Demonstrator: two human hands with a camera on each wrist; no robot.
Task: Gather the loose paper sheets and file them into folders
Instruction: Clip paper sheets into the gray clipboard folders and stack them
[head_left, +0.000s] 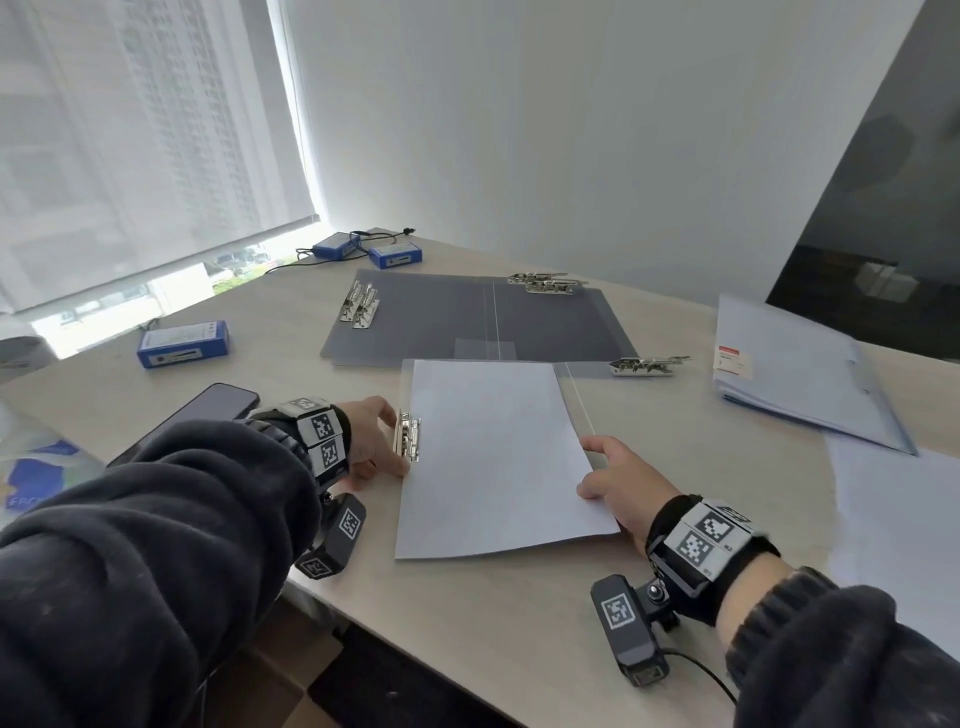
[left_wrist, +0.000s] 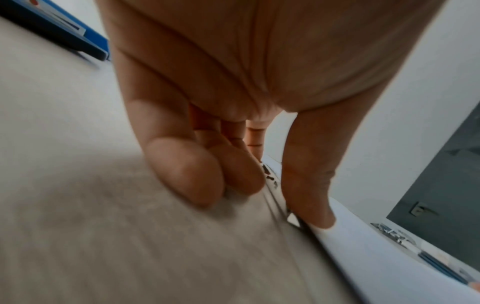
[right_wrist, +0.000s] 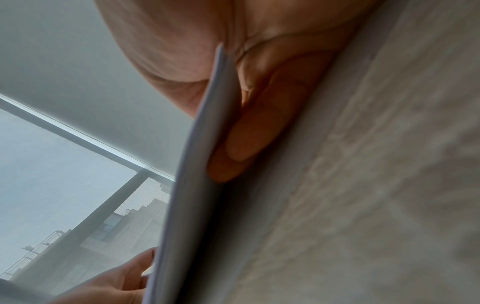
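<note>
A stack of white paper sheets (head_left: 493, 457) lies on an open translucent grey folder (head_left: 576, 384) in the middle of the table. My left hand (head_left: 392, 441) is at the folder's left edge. Its thumb (left_wrist: 309, 195) presses the near end of the metal clip (head_left: 409, 434), and the other fingers curl beside it on the table. My right hand (head_left: 597, 467) holds the right edge of the sheets. The thumb lies on top, and the fingers (right_wrist: 246, 139) are under the lifted paper edge (right_wrist: 192, 164).
A second open grey folder (head_left: 467, 317) with metal clips (head_left: 358, 304) lies behind. Closed pale folders (head_left: 795, 369) are stacked at the right, with loose sheets (head_left: 893, 519) in front of them. Blue boxes (head_left: 183, 344) and a phone (head_left: 208, 410) lie to the left.
</note>
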